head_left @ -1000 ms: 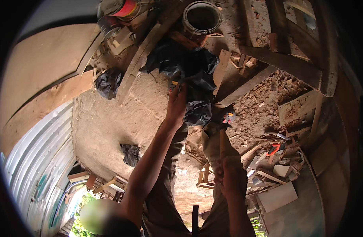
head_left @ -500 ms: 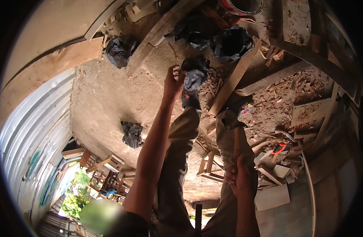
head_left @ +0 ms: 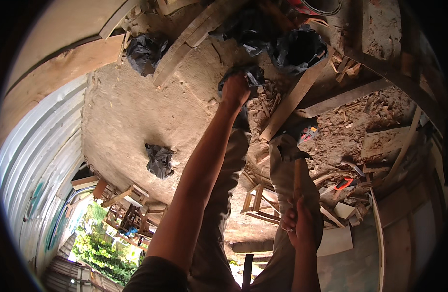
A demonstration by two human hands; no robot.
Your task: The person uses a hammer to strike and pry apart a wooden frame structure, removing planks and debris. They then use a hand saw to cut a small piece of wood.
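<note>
My left hand (head_left: pixel 236 90) is at the mouth of a small black plastic bag (head_left: pixel 254 77) on the ground by my left foot. Its back faces up and its fingers are hidden, so whether they grip anything does not show. My right hand (head_left: pixel 299 225) is wrapped round the wooden handle of a hammer (head_left: pixel 297 177), held upright along my right leg with its dark head away from me. Beyond the left hand stand two more black bags, one an open bag (head_left: pixel 300 48) with its mouth gaping.
Black bags lie at the far left (head_left: pixel 147 52) and on the dirt floor (head_left: pixel 160 160). Timber beams (head_left: pixel 298 95) cross the ground ahead, with wood chips to the right. An orange-handled tool (head_left: pixel 344 183) lies among offcuts. Corrugated metal sheeting (head_left: pixel 44 160) rises at left.
My left hand has moved from the bag's left side to over its mouth, and its fingers have gone out of sight. The right hand still holds the hammer.
</note>
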